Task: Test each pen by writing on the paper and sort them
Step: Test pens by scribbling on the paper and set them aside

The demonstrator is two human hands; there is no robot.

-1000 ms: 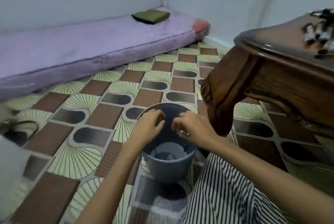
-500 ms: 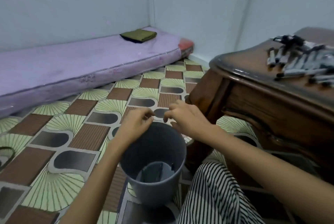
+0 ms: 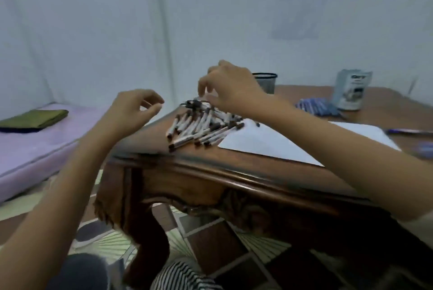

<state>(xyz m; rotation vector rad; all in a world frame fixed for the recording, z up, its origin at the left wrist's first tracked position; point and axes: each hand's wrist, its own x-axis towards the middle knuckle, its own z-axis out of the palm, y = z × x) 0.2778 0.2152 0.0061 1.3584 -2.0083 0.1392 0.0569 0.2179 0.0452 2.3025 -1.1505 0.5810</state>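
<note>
A heap of several white pens with dark caps [image 3: 201,128] lies on the left part of the brown wooden table [image 3: 234,168]. A white sheet of paper [image 3: 304,140] lies to the right of the heap. My right hand [image 3: 229,88] hovers over the far end of the heap, fingers curled down toward the pens; whether it holds one is hidden by blur. My left hand [image 3: 133,111] floats left of the table edge, fingers loosely curled, holding nothing.
A black mesh cup [image 3: 267,82] stands behind my right hand. Blue pens [image 3: 316,107] and a grey box [image 3: 351,89] sit at the back right. A purple mattress [image 3: 35,144] with a green cloth [image 3: 32,118] lies left. The grey bin [image 3: 89,271] is at the bottom edge.
Both hands rose from the grey bin on the floor up to the table. The view swung right and up; the right hand now reaches over the pen heap.
</note>
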